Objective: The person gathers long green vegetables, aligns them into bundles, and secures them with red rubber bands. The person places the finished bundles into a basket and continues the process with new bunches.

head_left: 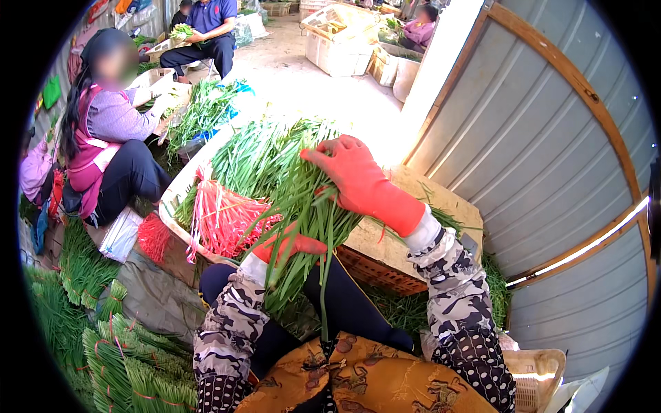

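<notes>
A loose bunch of long green leafy stalks, likely garlic chives (310, 227), hangs in front of me above my knees. My left hand (292, 247), in a red-orange glove, grips its lower part, with leaf ends trailing below. Higher up, my right hand (351, 175), gloved alike, is closed around the bunch's upper part with the thumb stretched out. Just left of the bunch lies a bundle of red plastic ties (222, 211). Under the ties and beyond them, more loose chives (253, 149) fill a pale plastic crate (178, 235).
A wooden board (384, 253) rests on an orange crate (377, 271) at right, beside a corrugated metal wall (516, 129). Tied chive bundles (150, 366) cover the lower left. A person (113, 124) sits at left; another person (209, 36) sits farther back near stacked crates (338, 44).
</notes>
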### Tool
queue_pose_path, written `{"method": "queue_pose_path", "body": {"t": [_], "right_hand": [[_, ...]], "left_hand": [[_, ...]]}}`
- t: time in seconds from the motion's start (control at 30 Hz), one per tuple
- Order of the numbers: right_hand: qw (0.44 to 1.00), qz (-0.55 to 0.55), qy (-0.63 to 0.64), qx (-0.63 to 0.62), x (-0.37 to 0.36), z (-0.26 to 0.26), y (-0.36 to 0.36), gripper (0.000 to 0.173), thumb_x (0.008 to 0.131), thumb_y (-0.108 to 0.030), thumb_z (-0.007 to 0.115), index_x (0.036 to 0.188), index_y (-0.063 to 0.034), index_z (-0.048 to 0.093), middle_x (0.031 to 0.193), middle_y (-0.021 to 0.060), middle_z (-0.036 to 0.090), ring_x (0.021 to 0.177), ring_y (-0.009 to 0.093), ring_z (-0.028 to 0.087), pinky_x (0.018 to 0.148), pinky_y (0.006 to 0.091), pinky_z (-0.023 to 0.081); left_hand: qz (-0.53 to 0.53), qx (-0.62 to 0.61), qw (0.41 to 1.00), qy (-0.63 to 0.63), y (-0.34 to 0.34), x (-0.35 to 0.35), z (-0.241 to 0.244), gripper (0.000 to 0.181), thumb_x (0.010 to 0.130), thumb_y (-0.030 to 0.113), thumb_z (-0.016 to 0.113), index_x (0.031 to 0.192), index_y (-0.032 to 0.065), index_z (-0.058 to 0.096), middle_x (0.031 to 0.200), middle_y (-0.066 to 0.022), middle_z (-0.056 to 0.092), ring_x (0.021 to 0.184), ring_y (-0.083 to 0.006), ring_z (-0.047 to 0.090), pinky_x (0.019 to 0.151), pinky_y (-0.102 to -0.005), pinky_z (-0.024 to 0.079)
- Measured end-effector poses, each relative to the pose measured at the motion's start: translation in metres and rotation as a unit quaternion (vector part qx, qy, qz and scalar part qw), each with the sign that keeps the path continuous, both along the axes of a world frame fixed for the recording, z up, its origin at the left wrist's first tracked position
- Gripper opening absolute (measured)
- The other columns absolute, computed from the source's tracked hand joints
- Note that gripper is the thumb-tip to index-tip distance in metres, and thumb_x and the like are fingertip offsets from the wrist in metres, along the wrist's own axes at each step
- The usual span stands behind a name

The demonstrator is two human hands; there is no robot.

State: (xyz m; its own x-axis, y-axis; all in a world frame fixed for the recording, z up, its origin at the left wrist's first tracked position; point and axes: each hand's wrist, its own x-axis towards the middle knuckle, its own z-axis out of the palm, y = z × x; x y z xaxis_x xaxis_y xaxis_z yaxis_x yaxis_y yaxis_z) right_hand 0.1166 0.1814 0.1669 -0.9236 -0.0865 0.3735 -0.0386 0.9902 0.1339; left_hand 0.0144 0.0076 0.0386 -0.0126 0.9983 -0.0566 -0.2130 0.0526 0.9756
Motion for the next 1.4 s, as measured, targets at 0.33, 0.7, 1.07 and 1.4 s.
{"method": "queue_pose_path", "body": {"t": [0.33, 0.7, 1.07, 1.4], "right_hand": [[0.991, -0.08, -0.035, 0.097, -0.026, 0.002, 0.0, 0.024, 0.074, -0.02, 0.066, 0.096, -0.01, 0.064, 0.105, 0.0094, 0.065, 0.102, 0.029, 0.06, 0.091, 0.0463, 0.043], [0.974, -0.201, 0.052, -0.088, -0.015, -0.014, 0.04, 0.013, 0.085, -0.02, 0.059, 0.089, -0.0071, 0.06, 0.083, 0.0153, 0.065, 0.077, 0.037, 0.063, 0.067, 0.0449, 0.049], [0.793, -0.371, 0.313, -0.368, 0.19, 0.02, 0.158, 0.042, 0.092, -0.035, 0.06, 0.121, -0.0053, 0.059, 0.106, 0.008, 0.067, 0.091, 0.017, 0.063, 0.07, 0.0321, 0.05], [0.799, -0.516, -0.092, -0.295, 0.333, -0.019, 0.084, 0.07, 0.08, -0.045, 0.067, 0.136, -0.009, 0.048, 0.136, 0.018, 0.051, 0.129, 0.031, 0.045, 0.107, 0.0402, 0.036]], "left_hand": [[0.051, -0.037, 0.998, -0.015, -0.01, 0.013, 0.028, 0.03, 0.076, 0.007, 0.072, 0.105, 0.0013, 0.064, 0.092, -0.0099, 0.069, 0.086, -0.0185, 0.065, 0.079, -0.0333, 0.05], [-0.043, 0.129, 0.967, 0.217, 0.004, -0.02, -0.039, 0.029, 0.087, 0.008, 0.056, 0.112, 0.0173, 0.067, 0.112, -0.0066, 0.068, 0.118, -0.0243, 0.056, 0.117, -0.0492, 0.013], [-0.002, 0.003, 0.975, 0.222, -0.021, 0.001, 0.036, 0.035, 0.085, 0.012, 0.064, 0.119, 0.0042, 0.061, 0.11, -0.0129, 0.068, 0.105, -0.0262, 0.063, 0.098, -0.037, 0.044], [-0.049, 0.051, 0.997, 0.028, -0.005, -0.007, -0.014, 0.059, 0.096, 0.027, 0.052, 0.144, 0.0006, 0.03, 0.124, -0.0203, 0.059, 0.115, -0.028, 0.058, 0.101, -0.0409, 0.043]]}}
